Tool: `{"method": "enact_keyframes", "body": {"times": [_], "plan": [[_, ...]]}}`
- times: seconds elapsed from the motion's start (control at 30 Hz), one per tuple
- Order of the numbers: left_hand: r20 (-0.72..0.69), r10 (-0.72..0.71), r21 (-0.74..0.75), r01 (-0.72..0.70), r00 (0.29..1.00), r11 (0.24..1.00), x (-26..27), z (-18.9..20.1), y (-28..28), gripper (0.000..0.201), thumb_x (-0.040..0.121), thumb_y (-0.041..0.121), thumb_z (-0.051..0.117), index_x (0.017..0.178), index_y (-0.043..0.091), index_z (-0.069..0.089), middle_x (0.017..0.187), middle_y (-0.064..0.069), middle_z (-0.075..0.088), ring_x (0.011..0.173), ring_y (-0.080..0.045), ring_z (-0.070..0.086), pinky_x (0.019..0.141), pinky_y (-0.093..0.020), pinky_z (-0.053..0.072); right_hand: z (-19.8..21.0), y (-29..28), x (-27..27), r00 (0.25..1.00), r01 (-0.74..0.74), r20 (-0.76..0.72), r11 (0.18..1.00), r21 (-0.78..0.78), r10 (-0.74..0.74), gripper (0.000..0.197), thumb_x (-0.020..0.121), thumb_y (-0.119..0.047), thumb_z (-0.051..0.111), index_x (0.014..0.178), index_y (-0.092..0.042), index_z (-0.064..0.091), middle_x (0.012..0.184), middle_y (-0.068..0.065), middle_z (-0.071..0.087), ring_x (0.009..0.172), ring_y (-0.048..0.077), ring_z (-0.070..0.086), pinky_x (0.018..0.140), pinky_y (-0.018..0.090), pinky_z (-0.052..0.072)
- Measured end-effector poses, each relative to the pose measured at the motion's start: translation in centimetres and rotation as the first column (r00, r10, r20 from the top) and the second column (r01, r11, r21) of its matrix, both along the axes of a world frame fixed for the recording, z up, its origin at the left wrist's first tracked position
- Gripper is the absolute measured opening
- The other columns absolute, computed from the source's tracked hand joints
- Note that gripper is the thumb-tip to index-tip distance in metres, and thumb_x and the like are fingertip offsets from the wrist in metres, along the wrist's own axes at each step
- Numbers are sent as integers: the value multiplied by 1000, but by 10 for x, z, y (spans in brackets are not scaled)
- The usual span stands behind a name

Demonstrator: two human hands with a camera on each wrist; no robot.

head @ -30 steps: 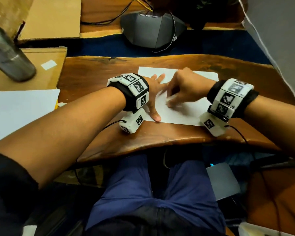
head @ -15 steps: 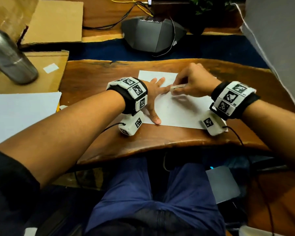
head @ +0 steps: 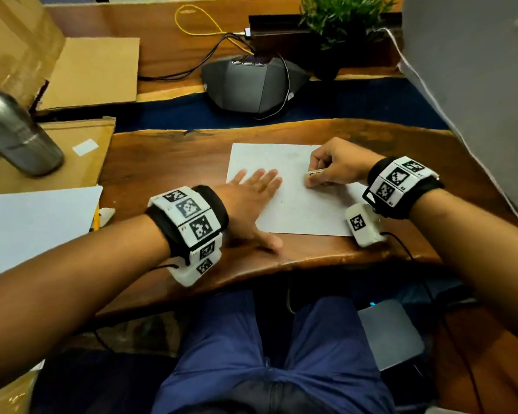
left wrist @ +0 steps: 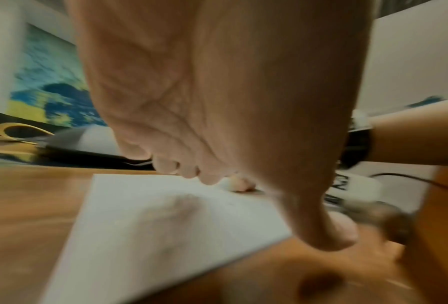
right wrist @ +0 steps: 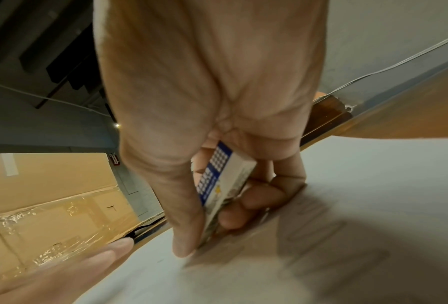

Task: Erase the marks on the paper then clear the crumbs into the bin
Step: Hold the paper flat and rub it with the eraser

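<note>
Pinching the eraser (right wrist: 224,185) between thumb and curled fingers, my right hand (head: 338,164) is pressing its lower end onto the paper (head: 299,210), near the sheet's right side. My left hand (head: 248,198) is lying flat with straight fingers on the sheet's left edge, thumb on the wooden desk (head: 162,156). The paper is lying on the desk before me.

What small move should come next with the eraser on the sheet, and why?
Probably another short rubbing stroke. The right hand pinches the white eraser in its blue-and-white sleeve with its tip on the white paper sheet, faint grey marks show beyond it, and the left hand lies flat on the sheet's left edge, steadying it. Few crumbs show, so sweeping seems premature.
</note>
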State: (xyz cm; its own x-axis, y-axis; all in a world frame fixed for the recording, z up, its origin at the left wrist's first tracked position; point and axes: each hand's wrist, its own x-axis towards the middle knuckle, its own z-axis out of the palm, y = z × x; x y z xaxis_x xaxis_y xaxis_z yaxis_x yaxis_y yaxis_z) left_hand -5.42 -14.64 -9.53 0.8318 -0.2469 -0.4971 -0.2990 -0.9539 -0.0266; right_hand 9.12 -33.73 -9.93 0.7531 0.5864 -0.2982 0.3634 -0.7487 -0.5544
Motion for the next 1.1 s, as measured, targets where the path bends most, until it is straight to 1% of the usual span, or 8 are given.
{"method": "enact_keyframes", "body": {"times": [0.1,0.17,0.4,0.47,0.63,0.87,1.0,1.1], "plan": [[-54,-256,-151,245,965,958,-20,-8,-40,125,74,83,49,153,17,-20,160,-1,-27,147,-18,-23,118,-43,-17,-1,1,2,1000,-12,7,1000,-2,12,19,77,-26,86,79,-12,73,74,6,72,66,17,63,69,35,54],[-91,-263,-178,244,961,953,-23,-16,-46,120,76,82,47,154,20,-20,160,2,-27,147,-15,-23,118,-43,-17,-1,0,2,1000,-13,9,1000,-7,13,19,76,-26,87,78,-13,73,72,4,71,65,15,63,67,33,53],[-116,220,34,-217,969,975,-7,-3,21,116,72,88,17,152,13,-21,158,-6,-30,148,-23,-21,121,-44,-9,2,2,2,1000,-24,-19,999,-25,24,21,77,-27,86,83,-10,74,79,7,74,67,14,64,62,26,51],[-67,231,54,-227,971,972,-7,-2,19,122,68,91,15,152,10,-21,158,-9,-30,147,-24,-24,121,-46,-9,3,2,2,1000,-21,-22,999,-32,20,21,78,-27,85,83,-10,74,78,6,73,67,14,64,61,26,49],[-114,-161,-177,139,980,974,-18,-13,-40,105,85,79,30,155,16,-17,160,-2,-26,148,-17,-22,120,-43,-12,3,2,1,999,-9,-33,1000,-27,9,21,76,-26,87,81,-11,73,74,4,71,66,14,63,61,26,49],[-122,138,-114,-152,983,982,29,-11,8,95,90,74,27,154,21,-19,159,3,-29,149,-18,-19,121,-49,-4,3,2,-2,1000,25,-4,999,-39,-25,20,77,-29,86,83,-13,75,80,6,73,70,16,65,71,33,56],[-115,172,-98,-184,978,978,37,-10,18,109,84,73,47,154,21,-19,160,3,-28,149,-19,-17,121,-52,2,4,5,-6,992,-20,125,994,-104,33,18,79,-30,83,84,-15,75,83,4,71,75,17,64,63,30,52],[-103,176,-104,-187,979,977,39,-12,17,117,78,73,58,154,25,-17,161,4,-25,150,-19,-16,122,-50,5,1,11,-13,957,-91,267,990,-103,116,19,81,-31,82,92,-17,79,93,3,72,92,23,60,74,35,54]]}}
